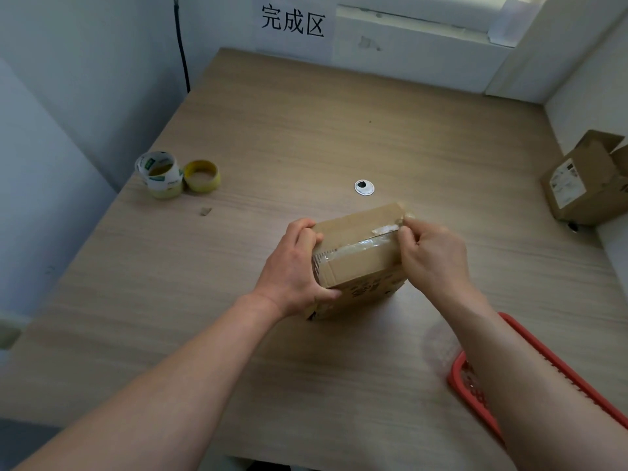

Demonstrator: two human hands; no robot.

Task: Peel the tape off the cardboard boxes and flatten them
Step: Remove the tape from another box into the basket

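Two grips close on one cardboard box (360, 266) at the middle of the tabletop (306, 130). The left grip (295, 266) clamps the box's left end, fingers curled over the top and thumb on the near face. The right grip (431, 256) pinches a crumpled end of clear tape (360, 246) at the box's far right edge. One band of that tape runs along the seam on top; how much of it is peeled cannot be told. The box sits tilted, just nearer than a single round grommet (364, 187). Whether its base rests flat on the wood is hidden by the left wrist, and the print on its near face is too blurred to read.

A second cardboard box (584, 181), flaps open and bearing one white label, stands well apart at the right edge, partly cut off by the frame. Three rolls of tape (176, 175) cluster at the left edge: two stacked, the upper one tilted, and one yellow roll touching beside them. One small scrap (205, 211) lies near them. One red basket (475, 385) shows at lower right, largely covered by the right forearm and cut off; its contents cannot be made out. One sign (293, 22) with three characters hangs on the far wall, near one dark cable (181, 45).
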